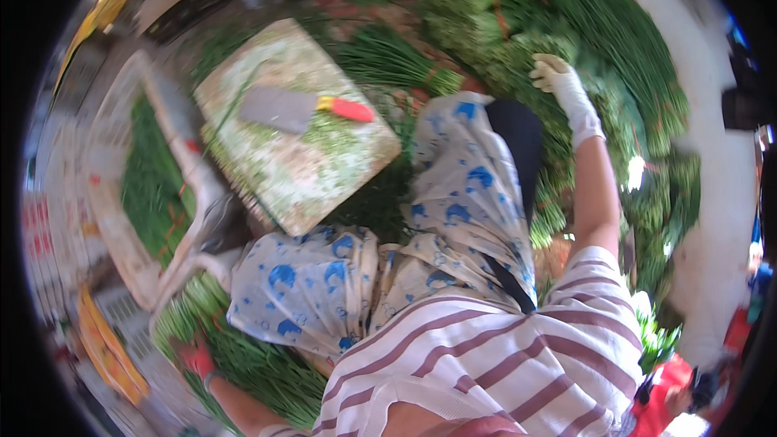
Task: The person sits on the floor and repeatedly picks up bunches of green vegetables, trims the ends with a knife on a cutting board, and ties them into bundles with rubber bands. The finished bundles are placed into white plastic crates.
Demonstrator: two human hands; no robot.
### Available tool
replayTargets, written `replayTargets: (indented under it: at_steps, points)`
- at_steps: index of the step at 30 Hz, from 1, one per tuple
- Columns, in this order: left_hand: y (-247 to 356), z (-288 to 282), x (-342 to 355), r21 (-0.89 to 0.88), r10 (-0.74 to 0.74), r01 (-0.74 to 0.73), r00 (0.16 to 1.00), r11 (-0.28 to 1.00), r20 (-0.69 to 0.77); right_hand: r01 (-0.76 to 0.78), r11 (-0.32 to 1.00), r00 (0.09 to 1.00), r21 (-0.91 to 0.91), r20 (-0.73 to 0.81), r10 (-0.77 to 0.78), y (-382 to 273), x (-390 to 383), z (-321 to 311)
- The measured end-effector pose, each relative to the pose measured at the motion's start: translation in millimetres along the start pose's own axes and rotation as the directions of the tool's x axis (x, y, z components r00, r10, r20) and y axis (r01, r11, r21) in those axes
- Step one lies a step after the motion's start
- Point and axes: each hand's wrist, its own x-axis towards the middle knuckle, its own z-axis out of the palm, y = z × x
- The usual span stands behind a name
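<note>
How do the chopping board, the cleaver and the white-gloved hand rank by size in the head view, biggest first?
1. Chopping board, clearly the largest.
2. Cleaver, blade and orange handle together.
3. White-gloved right hand, on the green stalks.
The cleaver and the hand look close in size, and fisheye bending makes that order unsure.

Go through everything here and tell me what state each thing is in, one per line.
Cleaver: lying flat on the chopping block, not held.
Chopping block: tilted, strewn with green scraps.
Right hand: white-gloved, reaching into the heap of greens.
Left hand: red-gloved, low on greens beside the white crate; grip unclear.
White crate: partly filled with greens.
</note>
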Motion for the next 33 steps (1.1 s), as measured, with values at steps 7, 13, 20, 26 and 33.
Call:
replayTargets:
  at_steps: [7,13,20,26,33]
  points:
    - [33.4,-89.4,-5.0,-0.552,-0.124,0.245,0.961,0.797,0.247,-0.335,0.937,0.938,0.101,-0.055,0.342,168.9,-41.0,-50.3]
    - [165.4,-139.0,-37.2,-0.720,-0.100,0.281,0.954,0.634,0.284,-0.369,0.906,0.913,-0.207,0.102,0.395,282.5,-42.0,-26.8]
    - [273.0,-174.8,-61.3,-0.650,-0.048,0.178,0.976,0.739,0.212,0.106,0.764,0.980,-0.636,0.196,0.028,174.2,33.1,95.5]
    - [322.5,-186.4,-70.9,-0.734,0.068,0.024,0.993,0.679,0.096,0.347,0.549,0.924,-0.761,0.377,-0.062,103.1,154.6,196.7]
    - [337.0,-196.9,-78.9,-0.861,-0.072,0.075,0.996,0.503,0.045,0.248,0.678,0.741,-0.692,0.586,0.327,104.6,217.8,218.0]
